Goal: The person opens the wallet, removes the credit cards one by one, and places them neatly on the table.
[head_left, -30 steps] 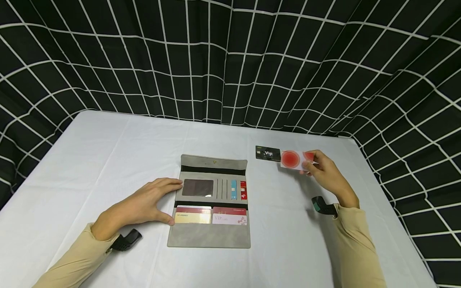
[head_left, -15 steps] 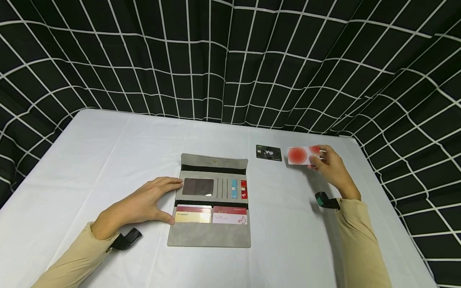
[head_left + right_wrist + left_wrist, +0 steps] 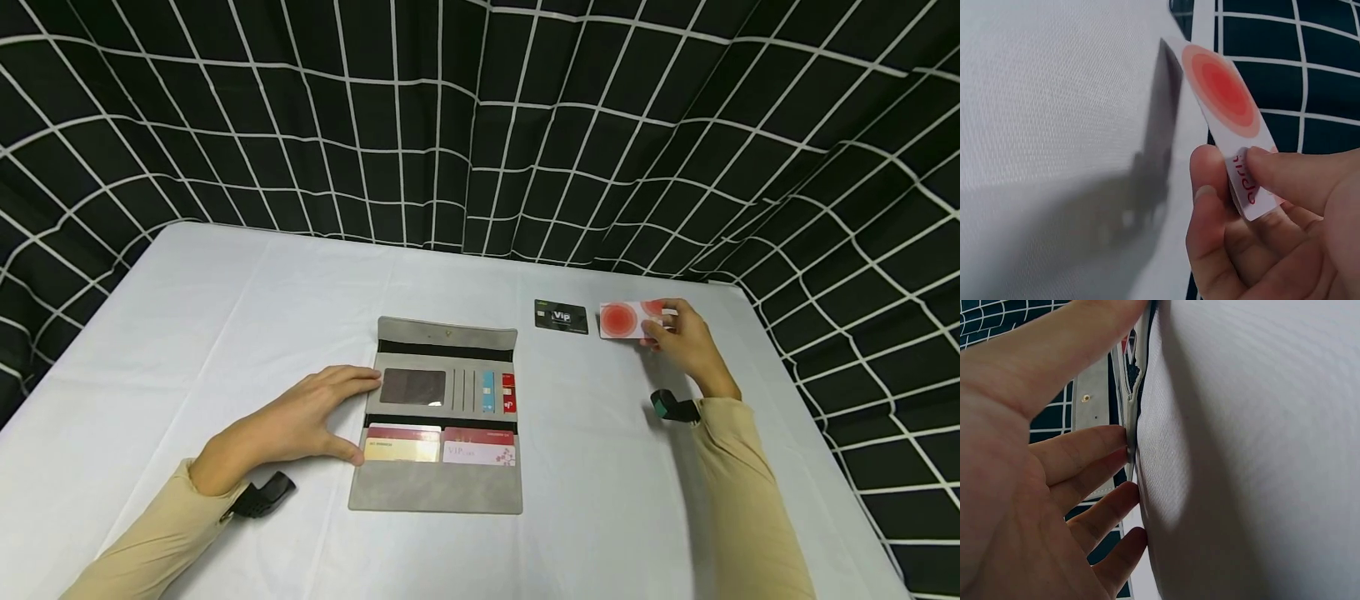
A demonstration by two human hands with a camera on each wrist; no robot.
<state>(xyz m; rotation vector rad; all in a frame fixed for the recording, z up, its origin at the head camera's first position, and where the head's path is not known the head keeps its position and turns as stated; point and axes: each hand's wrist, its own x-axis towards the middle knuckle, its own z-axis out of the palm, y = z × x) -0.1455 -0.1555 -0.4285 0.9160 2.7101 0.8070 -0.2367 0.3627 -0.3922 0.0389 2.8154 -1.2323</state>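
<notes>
Between thumb and fingers my right hand (image 3: 686,342) pinches a white card with red circles (image 3: 620,320); in the right wrist view the same card (image 3: 1229,100) is tilted, its far end close to the cloth. Left of it a black VIP card (image 3: 561,317) lies flat. A grey wallet (image 3: 435,487) lies unfolded in the middle, with a yellow card (image 3: 402,450), a pink VIP card (image 3: 478,452), a blue card (image 3: 488,392) and a red card (image 3: 509,393) in its slots. My left hand (image 3: 300,417) touches the wallet's left edge with thumb and fingertips, fingers spread.
A white cloth (image 3: 262,292) covers the table. Behind it and to the sides hangs a black curtain (image 3: 420,125) with a white grid. Each wrist wears a small black camera, such as the left wrist camera (image 3: 264,496).
My right hand has drawn the red-circled card rightward, away from the black VIP card, so a gap shows between them. The left hand keeps its place at the wallet.
</notes>
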